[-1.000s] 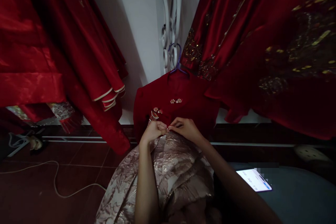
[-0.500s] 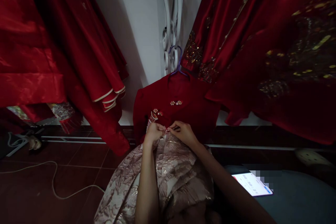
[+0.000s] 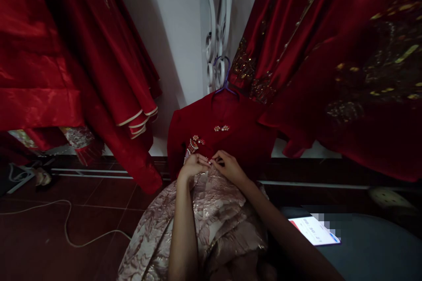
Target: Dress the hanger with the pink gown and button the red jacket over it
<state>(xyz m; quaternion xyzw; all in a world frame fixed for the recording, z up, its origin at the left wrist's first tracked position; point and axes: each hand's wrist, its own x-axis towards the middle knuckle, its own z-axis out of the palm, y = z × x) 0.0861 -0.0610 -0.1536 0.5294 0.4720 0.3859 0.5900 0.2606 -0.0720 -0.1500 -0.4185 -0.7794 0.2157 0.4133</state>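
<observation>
A dark red jacket (image 3: 237, 136) hangs on a purple hanger (image 3: 225, 83) hooked to white metal scrollwork (image 3: 216, 30). It has a pearl clasp (image 3: 221, 128) near the collar and a beaded tassel brooch (image 3: 194, 142) lower left. My left hand (image 3: 193, 166) and my right hand (image 3: 229, 166) meet at the jacket's front, just below the brooch. The fingertips of both pinch together on a small fastening there. What exactly they pinch is too small to see. A pale gold brocade skirt (image 3: 211, 224) spreads beneath my forearms.
Red gowns (image 3: 82, 61) hang at the left and embroidered red gowns (image 3: 329, 52) at the right. A lit phone (image 3: 314, 230) lies on a grey-blue seat (image 3: 376, 246). A white cable (image 3: 66, 224) trails across the dark tiled floor.
Both hands stay pinched at the same spot on the jacket front, with small finger shifts. The view has drifted slightly.
</observation>
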